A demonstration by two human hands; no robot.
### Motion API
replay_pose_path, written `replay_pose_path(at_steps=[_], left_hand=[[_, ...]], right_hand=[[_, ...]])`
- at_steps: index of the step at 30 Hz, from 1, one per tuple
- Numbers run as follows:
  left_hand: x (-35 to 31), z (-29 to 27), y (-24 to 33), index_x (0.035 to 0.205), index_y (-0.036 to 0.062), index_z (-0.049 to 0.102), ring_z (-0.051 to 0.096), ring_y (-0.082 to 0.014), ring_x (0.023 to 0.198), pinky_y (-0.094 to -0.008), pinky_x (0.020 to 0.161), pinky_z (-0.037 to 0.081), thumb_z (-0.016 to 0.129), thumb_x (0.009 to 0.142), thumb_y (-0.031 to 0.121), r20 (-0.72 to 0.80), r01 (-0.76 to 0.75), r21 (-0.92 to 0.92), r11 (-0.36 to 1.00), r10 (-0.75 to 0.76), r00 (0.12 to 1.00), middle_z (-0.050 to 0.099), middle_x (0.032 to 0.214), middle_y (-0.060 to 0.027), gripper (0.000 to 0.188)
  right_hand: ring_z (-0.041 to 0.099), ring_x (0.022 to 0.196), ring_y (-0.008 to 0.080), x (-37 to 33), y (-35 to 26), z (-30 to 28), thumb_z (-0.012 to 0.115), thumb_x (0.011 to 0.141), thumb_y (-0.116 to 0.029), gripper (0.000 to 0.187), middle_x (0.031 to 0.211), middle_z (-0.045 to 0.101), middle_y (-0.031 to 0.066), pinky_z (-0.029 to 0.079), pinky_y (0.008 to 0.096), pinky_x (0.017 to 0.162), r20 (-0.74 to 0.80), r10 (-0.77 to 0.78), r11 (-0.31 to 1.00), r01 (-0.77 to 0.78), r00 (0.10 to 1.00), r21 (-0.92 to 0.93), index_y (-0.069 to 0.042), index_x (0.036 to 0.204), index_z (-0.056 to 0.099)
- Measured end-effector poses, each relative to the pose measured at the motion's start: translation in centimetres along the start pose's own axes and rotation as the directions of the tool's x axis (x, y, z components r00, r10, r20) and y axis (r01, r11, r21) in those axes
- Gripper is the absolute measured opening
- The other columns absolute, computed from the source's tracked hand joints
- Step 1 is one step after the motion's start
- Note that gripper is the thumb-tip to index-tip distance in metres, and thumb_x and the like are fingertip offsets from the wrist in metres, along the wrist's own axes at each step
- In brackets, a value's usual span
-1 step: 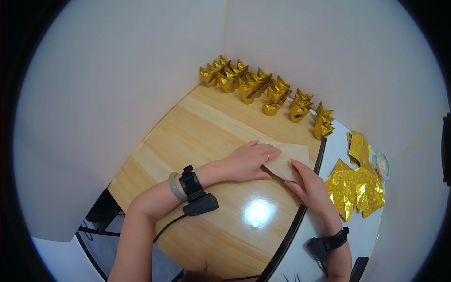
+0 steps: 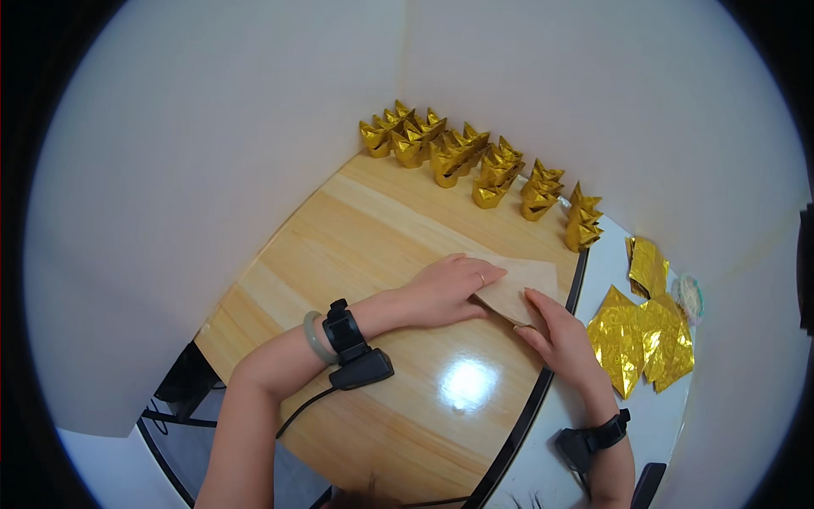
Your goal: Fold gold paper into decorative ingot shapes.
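A pale beige sheet of folded paper (image 2: 527, 282) lies at the right part of the wooden tabletop, between my two hands. My left hand (image 2: 449, 290) grips its left side, fingers over the top and thumb low at the near edge. At the right near corner, my right hand (image 2: 555, 335) pinches the paper between thumb and fingers. A thin darker edge shows along the paper's near side; its underside is hidden. Behind my hands, folded gold paper ingots (image 2: 500, 165) stand nested in several rows along the back of the table.
Flat gold foil sheets (image 2: 623, 335) and a small gold foil stack (image 2: 649, 267) lie on the white surface at right, beside a round clear container (image 2: 688, 297). A black edge (image 2: 536, 390) borders the wooden table (image 2: 381, 212). White walls enclose the back and left. Black cabled bands circle both wrists.
My left fingers have curled in very slightly, and a little more of the paper's near edge shows. My right hand stays put.
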State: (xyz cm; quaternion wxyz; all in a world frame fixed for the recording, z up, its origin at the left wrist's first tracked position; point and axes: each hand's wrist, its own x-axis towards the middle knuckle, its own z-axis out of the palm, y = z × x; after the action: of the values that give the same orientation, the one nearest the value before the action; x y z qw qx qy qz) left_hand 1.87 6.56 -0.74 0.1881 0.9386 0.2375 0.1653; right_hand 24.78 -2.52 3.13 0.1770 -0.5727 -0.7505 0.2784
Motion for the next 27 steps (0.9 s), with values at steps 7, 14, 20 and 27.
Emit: replay_pose_path(at_steps=[7,14,20,27], left_hand=[[0.1,-0.4,1.1,0.129,0.0058,0.051,0.045,-0.0303,0.125,-0.0396,0.106,0.032,0.063,0.085,0.039,0.060,-0.079,-0.140,0.987,0.088,0.994,0.052,0.131,-0.0155,0.056],[-0.2,0.1,0.8,0.136,-0.0013,0.040,0.030,-0.0325,0.136,-0.0421,0.111,0.025,0.065,0.080,0.047,0.095,-0.103,0.000,0.995,0.103,0.990,0.037,0.143,-0.0196,0.077],[-0.2,0.1,1.8,0.127,0.0017,0.050,0.031,-0.0323,0.135,-0.0463,0.110,0.024,0.067,0.074,0.055,0.002,0.051,0.135,0.990,-0.051,0.999,0.040,0.142,-0.0163,0.077],[-0.1,0.5,2.0,0.100,0.0086,0.064,0.056,-0.0264,0.112,-0.0373,0.090,0.048,0.074,0.074,0.037,-0.112,-0.127,0.051,0.991,0.132,0.985,0.063,0.114,-0.0074,0.040]], right_hand=[[0.045,0.124,0.0328,-0.8,0.3,1.4,0.070,0.077,-0.042,0.071,0.135,0.046,0.0211,0.036,0.0385,0.105,0.010,-0.413,0.837,0.384,0.911,-0.391,0.003,0.128,0.047],[0.050,0.119,0.0300,-0.4,2.0,0.5,0.065,0.072,-0.018,0.054,0.128,0.054,0.0165,0.042,0.0379,0.100,-0.112,-0.339,0.873,0.267,0.934,-0.408,0.001,0.122,0.053],[0.053,0.117,0.0284,-1.0,3.3,-0.4,0.063,0.065,0.002,0.050,0.121,0.059,0.0122,0.048,0.0371,0.092,-0.210,-0.225,0.932,0.147,0.951,-0.331,-0.006,0.115,0.059],[0.052,0.118,0.0288,-0.7,1.1,1.2,0.067,0.064,-0.005,0.056,0.124,0.058,0.0123,0.045,0.0357,0.097,-0.092,-0.442,0.818,0.358,0.893,-0.451,-0.005,0.119,0.058]])
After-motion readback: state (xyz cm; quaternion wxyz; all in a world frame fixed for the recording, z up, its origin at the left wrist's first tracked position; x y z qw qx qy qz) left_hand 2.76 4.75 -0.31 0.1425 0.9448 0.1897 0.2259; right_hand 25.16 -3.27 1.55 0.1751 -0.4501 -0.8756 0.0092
